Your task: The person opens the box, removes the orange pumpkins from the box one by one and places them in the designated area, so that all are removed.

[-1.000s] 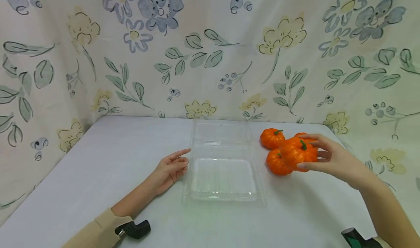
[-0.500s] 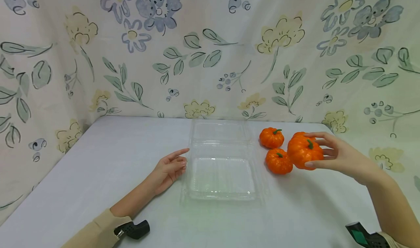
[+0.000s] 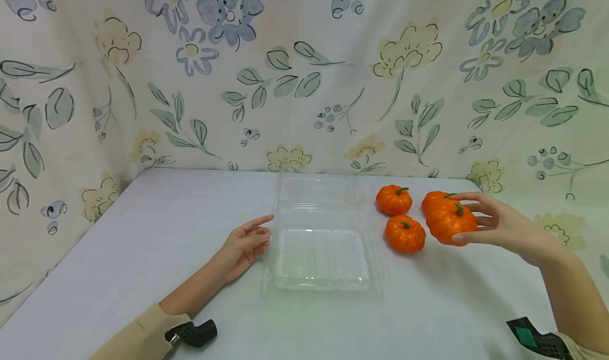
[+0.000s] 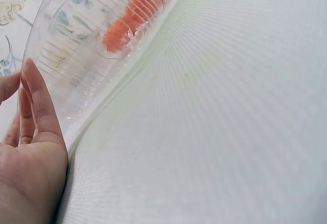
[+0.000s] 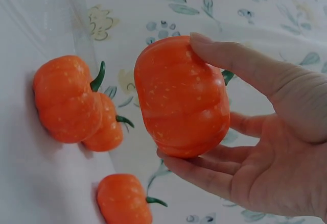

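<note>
My right hand (image 3: 509,228) holds a small orange toy pumpkin (image 3: 449,222), thumb on one side and fingers on the other. In the right wrist view the held pumpkin (image 5: 181,99) is above three others, its green stem partly hidden by the thumb. One of those, a pumpkin (image 3: 433,199), shows partly behind it in the head view. My left hand (image 3: 242,251) is at the left side of an open clear plastic clamshell container (image 3: 321,285), index finger extended. In the left wrist view, the fingertips (image 4: 30,71) are right at the container's rim.
Two more pumpkins, a rear one (image 3: 394,200) and a front one (image 3: 405,234), sit right of the container. The container's raised lid (image 3: 319,191) is toward the back of the white table (image 3: 190,201). Flower-patterned cloth (image 3: 304,85) hangs behind.
My right hand has moved to the right with the pumpkin, uncovering the front pumpkin on the table and more of the one behind. My left hand stays at the container's side.
</note>
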Motion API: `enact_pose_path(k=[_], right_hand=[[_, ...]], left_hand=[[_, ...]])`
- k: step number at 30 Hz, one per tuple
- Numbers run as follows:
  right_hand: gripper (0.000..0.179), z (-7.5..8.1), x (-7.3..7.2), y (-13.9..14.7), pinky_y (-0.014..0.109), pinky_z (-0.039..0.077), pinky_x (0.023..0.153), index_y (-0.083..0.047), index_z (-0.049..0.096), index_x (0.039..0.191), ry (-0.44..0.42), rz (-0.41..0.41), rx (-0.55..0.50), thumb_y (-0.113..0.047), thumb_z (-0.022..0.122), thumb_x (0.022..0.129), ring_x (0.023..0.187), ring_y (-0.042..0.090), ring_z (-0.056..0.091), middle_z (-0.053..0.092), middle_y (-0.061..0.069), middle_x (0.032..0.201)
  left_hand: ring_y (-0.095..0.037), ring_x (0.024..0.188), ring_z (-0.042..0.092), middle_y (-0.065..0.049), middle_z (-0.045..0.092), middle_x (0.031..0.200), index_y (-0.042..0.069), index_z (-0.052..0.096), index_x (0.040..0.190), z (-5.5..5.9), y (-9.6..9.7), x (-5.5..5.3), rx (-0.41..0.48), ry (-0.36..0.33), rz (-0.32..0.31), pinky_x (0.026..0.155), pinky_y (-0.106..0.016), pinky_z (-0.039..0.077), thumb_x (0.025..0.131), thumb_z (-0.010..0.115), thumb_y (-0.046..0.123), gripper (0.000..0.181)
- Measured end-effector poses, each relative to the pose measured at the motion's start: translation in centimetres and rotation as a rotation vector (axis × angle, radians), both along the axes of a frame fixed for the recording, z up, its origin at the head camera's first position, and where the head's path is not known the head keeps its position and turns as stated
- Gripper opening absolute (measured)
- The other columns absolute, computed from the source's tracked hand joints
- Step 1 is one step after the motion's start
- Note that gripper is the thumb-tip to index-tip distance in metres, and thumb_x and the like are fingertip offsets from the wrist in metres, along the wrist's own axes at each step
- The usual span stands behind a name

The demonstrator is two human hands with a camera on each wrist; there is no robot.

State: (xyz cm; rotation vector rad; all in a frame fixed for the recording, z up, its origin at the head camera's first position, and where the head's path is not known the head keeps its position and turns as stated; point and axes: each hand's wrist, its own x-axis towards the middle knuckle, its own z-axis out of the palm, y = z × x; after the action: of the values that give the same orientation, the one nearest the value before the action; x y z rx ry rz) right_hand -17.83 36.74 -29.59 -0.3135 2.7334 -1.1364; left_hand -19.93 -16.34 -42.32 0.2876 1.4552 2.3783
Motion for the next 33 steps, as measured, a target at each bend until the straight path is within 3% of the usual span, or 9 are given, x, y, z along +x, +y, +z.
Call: enact_pose_path(k=[5, 8, 11, 13, 21, 24, 28, 33], right_hand=[[0.072, -0.3, -0.3, 0.8, 0.026, 0.058, 0.081, -0.011, 0.038, 0.156, -0.001, -0.014, 0.032, -0.019, 0.079, 0.096, 0.115, 0.008, 0.066, 0.041, 0.032, 0.154], [0.072, -0.6, -0.5, 1.3, 0.033, 0.058, 0.083, -0.011, 0.037, 0.156, -0.013, -0.021, 0.042, -0.02, 0.077, 0.097, 0.122, 0.027, 0.065, 0.041, 0.031, 0.154], [0.07, -0.9, -0.8, 1.7, 0.044, 0.058, 0.088, -0.012, 0.038, 0.156, -0.022, -0.021, 0.046, -0.021, 0.076, 0.098, 0.131, 0.051, 0.055, 0.041, 0.032, 0.154], [0.069, -1.1, -0.9, 2.0, 0.047, 0.057, 0.09, -0.013, 0.038, 0.155, -0.029, -0.021, 0.044, -0.022, 0.075, 0.098, 0.133, 0.059, 0.049, 0.04, 0.033, 0.154], [0.069, -1.6, -1.3, 2.8, 0.035, 0.055, 0.086, -0.011, 0.038, 0.155, -0.046, -0.013, 0.048, -0.02, 0.076, 0.097, 0.132, 0.055, 0.052, 0.039, 0.035, 0.154], [0.07, -1.7, -1.4, 3.0, 0.042, 0.058, 0.088, -0.009, 0.038, 0.154, -0.049, -0.013, 0.058, -0.019, 0.076, 0.097, 0.131, 0.055, 0.051, 0.039, 0.036, 0.153], [0.071, -2.0, -1.5, 3.2, 0.064, 0.057, 0.093, -0.003, 0.036, 0.154, -0.055, -0.004, 0.063, -0.019, 0.075, 0.097, 0.132, 0.063, 0.045, 0.037, 0.041, 0.152], [0.076, -2.4, -1.7, 3.4, 0.074, 0.051, 0.094, 0.002, 0.033, 0.156, -0.077, -0.007, 0.085, -0.021, 0.075, 0.096, 0.133, 0.065, 0.041, 0.034, 0.042, 0.154]], left_hand=[[-0.005, 0.087, 0.066, 0.003, 0.066, 0.102, -0.004, 0.039, 0.157, 0.0, 0.0, 0.0, 0.009, 0.007, 0.0, 0.079, -0.016, 0.059, 0.104, 0.052, -0.008, 0.055], [-0.005, 0.087, 0.067, 0.003, 0.067, 0.101, -0.003, 0.041, 0.156, -0.1, 0.0, 0.0, 0.012, 0.011, 0.004, 0.079, -0.016, 0.059, 0.104, 0.052, -0.008, 0.053], [-0.005, 0.087, 0.067, 0.003, 0.067, 0.101, -0.002, 0.042, 0.156, -0.1, 0.0, 0.0, 0.011, 0.011, 0.009, 0.079, -0.016, 0.059, 0.104, 0.052, -0.008, 0.053], [-0.005, 0.087, 0.067, 0.003, 0.067, 0.101, -0.003, 0.042, 0.156, -0.1, 0.0, 0.0, 0.013, 0.009, 0.011, 0.079, -0.016, 0.059, 0.104, 0.051, -0.009, 0.053], [-0.006, 0.086, 0.068, 0.002, 0.067, 0.101, 0.003, 0.051, 0.149, 0.0, 0.0, 0.0, 0.048, -0.013, 0.02, 0.079, -0.016, 0.059, 0.104, 0.052, -0.009, 0.047], [-0.006, 0.086, 0.068, 0.002, 0.067, 0.1, 0.004, 0.053, 0.148, 0.0, 0.0, 0.0, 0.048, -0.017, 0.024, 0.079, -0.016, 0.059, 0.104, 0.052, -0.009, 0.046], [-0.006, 0.086, 0.067, 0.002, 0.067, 0.1, 0.004, 0.052, 0.149, 0.0, 0.0, 0.0, 0.041, -0.016, 0.027, 0.079, -0.016, 0.059, 0.104, 0.053, -0.008, 0.046], [-0.006, 0.086, 0.067, 0.002, 0.067, 0.1, 0.002, 0.05, 0.151, 0.1, 0.0, 0.1, 0.038, -0.018, 0.025, 0.079, -0.016, 0.059, 0.104, 0.053, -0.008, 0.048]])
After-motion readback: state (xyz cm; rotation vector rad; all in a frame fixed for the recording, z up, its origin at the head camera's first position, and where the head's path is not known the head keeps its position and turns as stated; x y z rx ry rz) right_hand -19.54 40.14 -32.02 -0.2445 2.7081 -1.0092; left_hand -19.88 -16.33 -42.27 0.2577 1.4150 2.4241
